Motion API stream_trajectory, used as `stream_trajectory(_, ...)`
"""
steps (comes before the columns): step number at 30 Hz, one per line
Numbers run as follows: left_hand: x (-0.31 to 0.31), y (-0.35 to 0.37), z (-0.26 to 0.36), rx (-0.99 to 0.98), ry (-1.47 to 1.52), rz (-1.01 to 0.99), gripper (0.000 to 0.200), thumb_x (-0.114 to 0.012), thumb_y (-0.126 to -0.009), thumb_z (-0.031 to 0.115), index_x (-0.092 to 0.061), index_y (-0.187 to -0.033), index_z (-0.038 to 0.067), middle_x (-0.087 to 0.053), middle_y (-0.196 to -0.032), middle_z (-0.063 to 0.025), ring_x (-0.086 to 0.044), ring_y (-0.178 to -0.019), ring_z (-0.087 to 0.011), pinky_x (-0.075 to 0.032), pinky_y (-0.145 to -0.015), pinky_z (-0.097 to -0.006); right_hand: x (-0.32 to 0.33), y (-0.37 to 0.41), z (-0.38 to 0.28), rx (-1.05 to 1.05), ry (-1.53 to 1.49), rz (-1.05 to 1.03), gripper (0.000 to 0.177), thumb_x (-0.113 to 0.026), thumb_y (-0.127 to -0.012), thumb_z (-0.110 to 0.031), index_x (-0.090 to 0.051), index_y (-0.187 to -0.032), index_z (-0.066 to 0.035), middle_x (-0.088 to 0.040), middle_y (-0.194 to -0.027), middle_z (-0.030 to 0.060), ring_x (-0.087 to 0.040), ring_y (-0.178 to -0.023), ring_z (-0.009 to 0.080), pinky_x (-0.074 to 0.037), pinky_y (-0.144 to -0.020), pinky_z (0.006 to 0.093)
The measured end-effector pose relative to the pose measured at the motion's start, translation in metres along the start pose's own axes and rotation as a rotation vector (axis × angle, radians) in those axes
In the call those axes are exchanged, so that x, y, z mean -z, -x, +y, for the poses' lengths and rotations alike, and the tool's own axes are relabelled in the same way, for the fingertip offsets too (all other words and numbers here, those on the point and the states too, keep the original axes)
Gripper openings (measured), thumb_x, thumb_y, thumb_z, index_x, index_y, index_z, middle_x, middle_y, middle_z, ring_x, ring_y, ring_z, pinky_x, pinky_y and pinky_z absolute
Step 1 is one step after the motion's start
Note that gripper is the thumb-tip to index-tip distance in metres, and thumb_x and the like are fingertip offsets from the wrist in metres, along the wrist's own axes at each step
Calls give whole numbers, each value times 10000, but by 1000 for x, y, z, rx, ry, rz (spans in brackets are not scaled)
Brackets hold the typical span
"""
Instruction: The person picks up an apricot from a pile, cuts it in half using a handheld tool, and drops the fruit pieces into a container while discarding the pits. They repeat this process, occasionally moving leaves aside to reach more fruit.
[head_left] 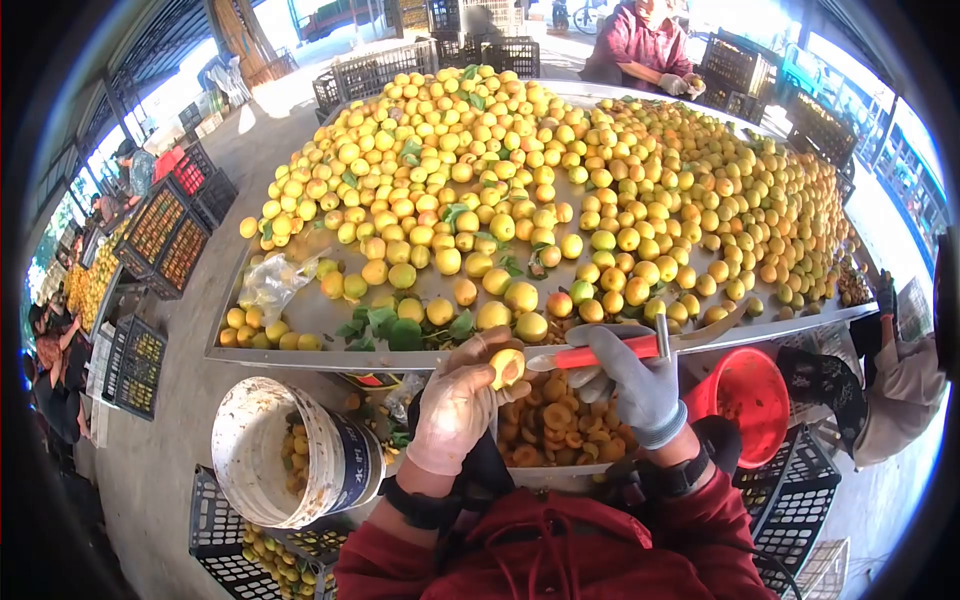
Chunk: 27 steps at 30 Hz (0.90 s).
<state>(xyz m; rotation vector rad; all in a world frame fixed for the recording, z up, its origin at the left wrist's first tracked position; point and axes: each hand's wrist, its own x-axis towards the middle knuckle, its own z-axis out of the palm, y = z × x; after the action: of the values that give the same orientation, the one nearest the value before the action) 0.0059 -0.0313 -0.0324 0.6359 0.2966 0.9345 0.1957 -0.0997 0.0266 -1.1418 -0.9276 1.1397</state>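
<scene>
My left hand (452, 405), in a thin pale glove, holds a cut apricot (507, 368) between thumb and fingers, its hollowed orange inside facing up. My right hand (640, 388), in a grey knit glove, is wrapped around a red-handled pitting tool (604, 352). The tool's metal tip points left and comes close beside the apricot. Beneath both hands, a container of apricot halves (560, 420) sits against my lap. Just beyond my hands, whole apricots (531, 326) lie along the near edge of the metal table (440, 358).
A white bucket (262, 440) stands to my left and a red bucket (752, 405) to my right. Black crates (800, 490) surround me. A clear plastic bag (275, 285) and leaves (385, 328) lie among the fruit. Another person (640, 50) works across the table; someone sits close at right.
</scene>
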Motion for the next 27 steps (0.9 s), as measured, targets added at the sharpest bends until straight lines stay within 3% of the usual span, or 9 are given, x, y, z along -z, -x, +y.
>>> stream_trajectory(8, -1, -1, -6, -43, -49, 55, 354, -545, -884, 176, -477, -1171, -19, -569, -1097, -181, -584, -987, -244, -524, -805, -385, -11, 2, 4, 47, 70, -47, 244, -550, -886, -108, -590, -1094, 13, -647, -958, 101, -635, -704, 124, -492, -533, 196)
stream_trajectory(14, 1, -3, -6, -89, 7, 38, 338, -536, -895, 179, -492, -1169, -15, -594, -1059, -161, -594, -980, -249, -537, -789, -394, -22, 2, 1, 30, 50, -8, 233, -569, -879, -127, -605, -1063, 11, -653, -900, 79, -624, -702, 104, -485, -548, 197)
stream_trajectory(16, 2, -3, -6, -99, -13, 49, 330, -529, -900, 179, -498, -1165, -16, -602, -1044, -154, -595, -979, -250, -541, -782, -398, -25, 2, 4, 112, 98, 21, 283, -519, -902, -185, -591, -1046, 48, -657, -825, 107, -628, -635, 122, -495, -515, 207)
stream_trajectory(22, -3, -2, -10, -167, -119, 126, 310, -522, -907, 194, -528, -1139, -10, -612, -1015, -119, -596, -977, -221, -550, -733, -371, -26, 3, 0, 79, 158, -8, 267, -527, -899, -156, -579, -1057, 52, -657, -842, 109, -633, -664, 130, -504, -539, 214)
stream_trajectory(24, -10, -1, -10, -186, -134, 222, 267, -504, -912, 126, -519, -1133, -24, -594, -945, -80, -592, -815, -129, -576, -686, -337, -28, 5, 5, 97, 145, -7, 252, -540, -894, -155, -596, -1050, 34, -656, -852, 89, -631, -678, 115, -500, -550, 208)
stream_trajectory(26, -3, -1, -16, -214, -170, 242, 280, -513, -910, 163, -529, -1130, -10, -605, -963, -82, -605, -844, -154, -567, -648, -325, -27, 4, 17, 115, 132, -5, 237, -552, -888, -153, -613, -1043, 16, -655, -862, 69, -629, -692, 100, -495, -562, 203)
stream_trajectory(27, 0, -1, -18, -242, -206, 263, 293, -522, -908, 199, -539, -1127, 4, -616, -981, -84, -617, -873, -179, -558, -610, -313, -25, 2, 28, 241, 221, -39, 236, -535, -896, -146, -609, -1045, 21, -655, -871, 70, -630, -688, 101, -499, -562, 206)
